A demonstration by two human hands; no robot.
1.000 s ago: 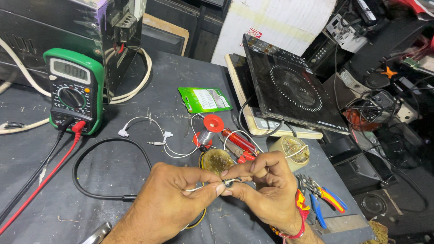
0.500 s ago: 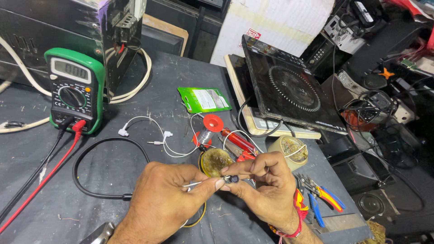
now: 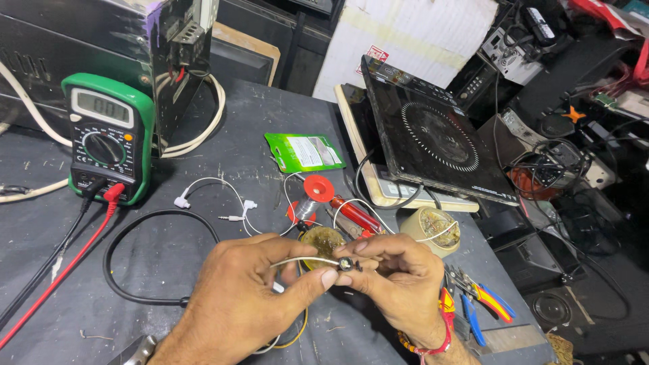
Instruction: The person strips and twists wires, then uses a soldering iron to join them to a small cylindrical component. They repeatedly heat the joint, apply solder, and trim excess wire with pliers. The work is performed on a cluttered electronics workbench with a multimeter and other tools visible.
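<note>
Both hands meet low over the bench (image 3: pixel 203 155): the left hand (image 3: pixel 247 297) pinches a thin white wire (image 3: pixel 304 260) lying crosswise, the right hand (image 3: pixel 399 277) pinches the small dark component (image 3: pixel 346 264) at its right end.

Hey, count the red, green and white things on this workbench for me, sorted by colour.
Green: 2, the meter and the flat packet.
Red: 2, the solder spool and the meter's red lead.
White: 2, the earphones and the thick cord.
Total: 6.
</note>
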